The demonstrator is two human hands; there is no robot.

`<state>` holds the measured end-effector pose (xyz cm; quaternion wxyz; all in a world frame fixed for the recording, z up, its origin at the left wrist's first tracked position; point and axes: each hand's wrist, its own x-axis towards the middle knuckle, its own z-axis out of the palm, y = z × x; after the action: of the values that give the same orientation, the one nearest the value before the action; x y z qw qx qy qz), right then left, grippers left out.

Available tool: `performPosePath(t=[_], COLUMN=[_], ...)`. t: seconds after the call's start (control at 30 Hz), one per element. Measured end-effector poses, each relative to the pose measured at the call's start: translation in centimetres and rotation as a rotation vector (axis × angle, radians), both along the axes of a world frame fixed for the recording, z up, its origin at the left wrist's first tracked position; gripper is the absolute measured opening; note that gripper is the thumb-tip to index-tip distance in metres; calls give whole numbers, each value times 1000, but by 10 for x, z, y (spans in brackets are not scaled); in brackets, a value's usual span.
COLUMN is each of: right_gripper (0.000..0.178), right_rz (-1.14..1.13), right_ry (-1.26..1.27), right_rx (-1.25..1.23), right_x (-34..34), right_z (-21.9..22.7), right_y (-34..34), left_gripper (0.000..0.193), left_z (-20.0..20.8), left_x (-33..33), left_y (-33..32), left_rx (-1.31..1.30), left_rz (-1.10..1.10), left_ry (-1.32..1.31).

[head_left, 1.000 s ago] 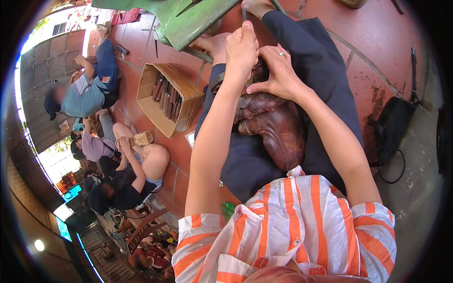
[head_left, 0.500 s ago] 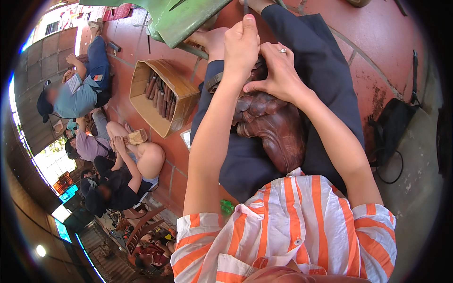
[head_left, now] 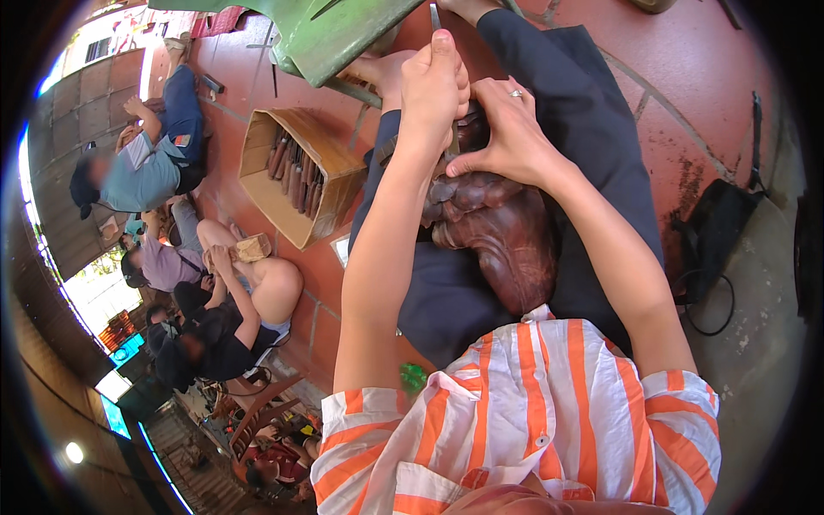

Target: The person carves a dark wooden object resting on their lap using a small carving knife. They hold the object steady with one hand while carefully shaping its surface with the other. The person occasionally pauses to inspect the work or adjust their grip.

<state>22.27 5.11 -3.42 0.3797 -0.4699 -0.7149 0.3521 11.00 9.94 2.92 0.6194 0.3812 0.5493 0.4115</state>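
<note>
While the left hand clenches a metal tool, the right hand curves half-open on a dark carving in the lap. Left of the carving, red tiles bear a cardboard box of brown-handled tools; people sit beyond.

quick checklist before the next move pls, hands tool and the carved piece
1. Left hand closed around the thin metal tool: ok.
2. Right hand placed on the dark carved piece: ok.
3. Carved piece lying in the lap, over the dark trousers: ok.
4. Hands well apart: not ok, they are close together.
5. Tool touching the carved piece: cannot tell, the left hand and forearm block the view.
6. Wooden-handled tools inside the cardboard box: ok.
</note>
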Motion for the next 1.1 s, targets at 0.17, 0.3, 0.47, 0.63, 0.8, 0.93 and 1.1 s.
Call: performPosePath(t=[0.17, 0.3, 0.47, 0.63, 0.8, 0.93, 1.1], right_gripper=[75, 74, 73, 76, 78, 77, 75], right_rz=[2, -69, -18, -14, -38, 3, -1], right_ry=[11, -23, -13, -25, -29, -7, 14], right_rx=[-6, -16, 21, -7, -48, 8, -40], right_x=[-1, -9, -1, -3, -7, -1, -2], right_z=[4, -1, 3, 4, 0, 5, 9], right_y=[-2, -2, -1, -1, 2, 0, -1], left_gripper=[44, 44, 44, 44, 44, 44, 45], left_z=[-15, -18, 4, -10, -16, 3, -13], left_x=[-2, 0, -3, -6, -4, -8, -9], left_y=[-8, 3, -2, -5, 3, -1, -4], left_rx=[171, 277, 34, 195, 274, 25, 225], left_rz=[-18, -33, 43, 0, -51, 33, 13], left_ry=[112, 190, 2, 72, 129, -36, 69])
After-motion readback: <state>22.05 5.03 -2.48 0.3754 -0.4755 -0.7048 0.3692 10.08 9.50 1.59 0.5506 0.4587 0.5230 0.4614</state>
